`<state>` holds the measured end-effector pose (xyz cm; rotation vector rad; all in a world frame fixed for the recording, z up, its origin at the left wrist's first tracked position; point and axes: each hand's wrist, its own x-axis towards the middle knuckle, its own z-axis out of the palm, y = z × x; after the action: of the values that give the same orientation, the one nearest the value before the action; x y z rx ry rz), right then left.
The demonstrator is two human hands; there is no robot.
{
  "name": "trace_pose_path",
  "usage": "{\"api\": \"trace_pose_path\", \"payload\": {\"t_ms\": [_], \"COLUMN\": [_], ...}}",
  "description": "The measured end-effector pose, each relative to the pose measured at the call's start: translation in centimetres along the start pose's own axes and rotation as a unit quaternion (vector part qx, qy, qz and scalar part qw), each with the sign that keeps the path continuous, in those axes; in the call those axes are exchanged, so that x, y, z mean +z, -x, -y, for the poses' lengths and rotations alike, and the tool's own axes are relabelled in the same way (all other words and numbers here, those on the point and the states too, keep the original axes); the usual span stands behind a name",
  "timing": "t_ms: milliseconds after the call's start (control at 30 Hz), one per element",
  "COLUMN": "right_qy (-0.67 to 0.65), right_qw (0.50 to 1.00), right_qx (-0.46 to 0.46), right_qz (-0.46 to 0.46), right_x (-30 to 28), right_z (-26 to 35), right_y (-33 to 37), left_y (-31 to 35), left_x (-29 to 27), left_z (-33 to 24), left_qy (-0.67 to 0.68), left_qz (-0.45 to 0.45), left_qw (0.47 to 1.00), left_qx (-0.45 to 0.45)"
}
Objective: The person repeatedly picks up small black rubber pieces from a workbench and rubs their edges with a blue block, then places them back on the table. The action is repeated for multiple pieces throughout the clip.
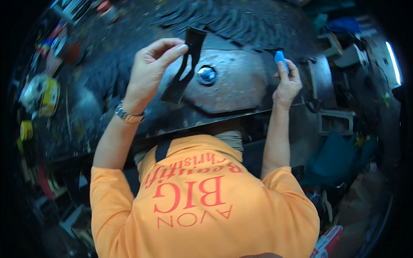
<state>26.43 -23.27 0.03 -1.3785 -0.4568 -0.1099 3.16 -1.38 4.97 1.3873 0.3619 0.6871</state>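
Observation:
My left hand [160, 64] pinches a black strip [184, 71] near its upper end, between thumb and fingers. The strip hangs over the worktable, with a long opening in its middle and fine toothed edges. Closed round a small blue-handled tool [280, 59], my right hand [287, 84] is held apart on the right side. The tool has a dark end; its exact kind does not show. Between my hands lies a worn flat board [241, 81] with cut corners. A round dark-rimmed piece with a shiny bluish middle [207, 75] is on the board, beside the strip.
Many similar black strips [232, 23] lie overlapping at the far side of the dark worktable [77, 133]. At left stand a clear and yellow container [45, 94], a reddish tin [73, 52] and a small yellow roll [26, 130]. Dark green cloth [335, 152] lies at right.

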Motion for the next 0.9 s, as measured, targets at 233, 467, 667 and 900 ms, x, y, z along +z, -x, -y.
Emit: {"api": "trace_pose_path", "payload": {"t_ms": [233,467,667,900], "right_qy": [-0.023,-0.021,-0.013,0.0], "right_qw": [0.995,0.997,0.996,0.997], "right_qx": [0.033,0.052,0.067,0.059], "right_qz": [-0.096,-0.052,-0.052,-0.039], "right_x": [-5.7,-5.9,-5.6,-5.7], "right_z": [-3.3,-3.2,-2.9,-2.9], "right_y": [-1.3,-0.4,-0.7,-0.7], "left_y": [-9.3,-18.5,-23.2,-23.2], "left_x": [8.1,16.7,20.7,18.7], "left_z": [0.8,7.2,12.1,11.4], "left_qy": [-0.028,-0.138,-0.139,-0.336], "left_qz": [0.122,0.14,0.103,0.091], "left_qw": [0.992,0.98,0.984,0.932], "left_qx": [-0.019,-0.024,-0.048,0.103]}}
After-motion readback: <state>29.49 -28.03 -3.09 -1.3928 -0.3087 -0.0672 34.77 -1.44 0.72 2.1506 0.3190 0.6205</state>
